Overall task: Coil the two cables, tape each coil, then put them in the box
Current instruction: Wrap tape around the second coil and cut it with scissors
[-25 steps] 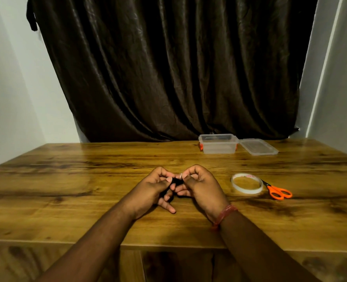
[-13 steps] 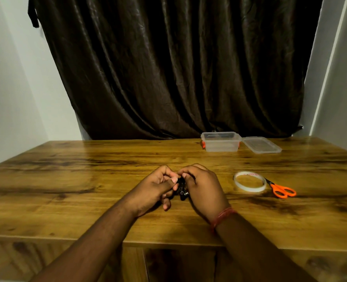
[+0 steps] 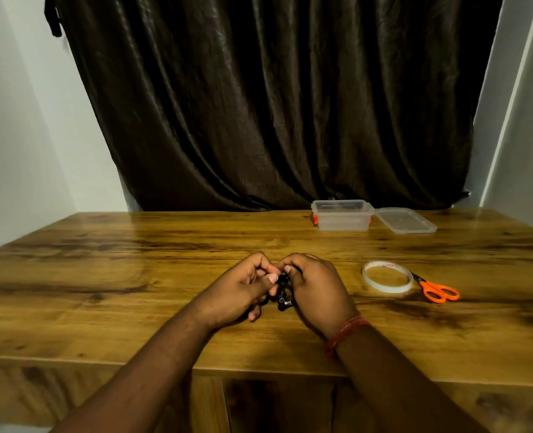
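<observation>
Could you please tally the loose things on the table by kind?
Black cable bundle, held in both hands: 1
Clear plastic box: 1
Clear plastic lid: 1
White tape roll: 1
Orange-handled scissors: 1
Total: 5

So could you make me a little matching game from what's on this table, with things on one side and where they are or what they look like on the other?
Things:
1. black cable
2. scissors
3. lid
4. tape roll

Descriptions:
A. lying flat just right of the clear box
B. held between both hands
C. orange handles
D. a whitish ring lying flat, left of the scissors

Pairs: 1-B, 2-C, 3-A, 4-D
</observation>
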Available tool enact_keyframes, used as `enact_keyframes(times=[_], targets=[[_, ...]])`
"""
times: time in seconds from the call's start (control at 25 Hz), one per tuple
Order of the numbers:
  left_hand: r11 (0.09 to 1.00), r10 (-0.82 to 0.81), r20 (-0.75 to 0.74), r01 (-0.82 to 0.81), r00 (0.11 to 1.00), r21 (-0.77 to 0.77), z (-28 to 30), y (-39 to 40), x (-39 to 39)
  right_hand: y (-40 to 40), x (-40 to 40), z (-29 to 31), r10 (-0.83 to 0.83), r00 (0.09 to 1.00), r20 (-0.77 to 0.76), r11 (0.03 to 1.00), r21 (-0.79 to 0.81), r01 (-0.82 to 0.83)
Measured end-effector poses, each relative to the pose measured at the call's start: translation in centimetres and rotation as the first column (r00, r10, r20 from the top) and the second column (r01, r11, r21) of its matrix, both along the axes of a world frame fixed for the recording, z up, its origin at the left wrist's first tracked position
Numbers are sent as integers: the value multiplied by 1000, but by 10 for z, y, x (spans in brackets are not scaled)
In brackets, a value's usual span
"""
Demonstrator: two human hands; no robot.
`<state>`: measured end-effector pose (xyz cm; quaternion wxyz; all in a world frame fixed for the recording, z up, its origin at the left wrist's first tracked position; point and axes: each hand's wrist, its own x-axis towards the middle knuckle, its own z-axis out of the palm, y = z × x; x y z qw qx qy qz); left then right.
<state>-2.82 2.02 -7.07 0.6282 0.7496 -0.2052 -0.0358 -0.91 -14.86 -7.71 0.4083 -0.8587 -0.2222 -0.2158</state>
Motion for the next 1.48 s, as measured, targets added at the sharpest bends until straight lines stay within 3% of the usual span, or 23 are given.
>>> enact_keyframes(times=[0.2, 0.48, 0.68, 1.04, 1.28, 1.48], targets=[[1000, -10, 6, 10, 1000, 20, 0, -1, -1, -1, -2, 2, -26, 999, -43, 999, 18, 26], [995, 67, 42, -70, 997, 65, 0, -2, 0, 0, -3, 3, -11, 999, 53, 987, -160, 20], [991, 109, 84, -115, 990, 74, -2, -3, 1, -1, -5, 2, 19, 997, 69, 981, -195, -5], [974, 204, 118, -213, 972, 72, 0, -4, 1, 1, -7, 1, 74, 996, 52, 990, -124, -67], [985, 169, 68, -167, 983, -39, 1, -2, 3, 1, -6, -1, 156, 985, -75, 987, -22, -159], [985, 149, 45, -145, 988, -91, 2, -4, 2, 0, -3, 0, 159, 986, -59, 987, 24, -158]])
